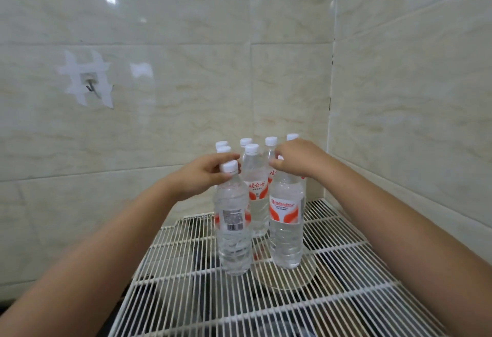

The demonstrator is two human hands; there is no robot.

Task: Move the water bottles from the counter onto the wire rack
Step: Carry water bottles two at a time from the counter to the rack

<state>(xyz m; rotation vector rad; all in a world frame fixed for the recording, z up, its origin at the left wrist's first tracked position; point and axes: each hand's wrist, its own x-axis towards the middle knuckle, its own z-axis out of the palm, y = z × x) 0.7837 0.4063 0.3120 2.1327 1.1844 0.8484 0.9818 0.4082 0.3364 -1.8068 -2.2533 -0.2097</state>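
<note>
Several clear water bottles with white caps and red-and-white labels stand upright on the white wire rack (346,270), bunched at its far end near the wall corner. My left hand (202,174) grips the neck and cap of the front left bottle (234,230). My right hand (298,158) covers and grips the top of the front right bottle (286,227); its cap is hidden under my fingers. Both front bottles stand on the rack wires. Behind them, a middle bottle (254,185) and other bottles show mostly their caps.
Tiled walls close in right behind the bottles and along the right side. An adhesive hook (90,83) sticks to the left wall. Dark shapes and a round pale object (287,280) lie under the rack wires. The rack's near part holds nothing.
</note>
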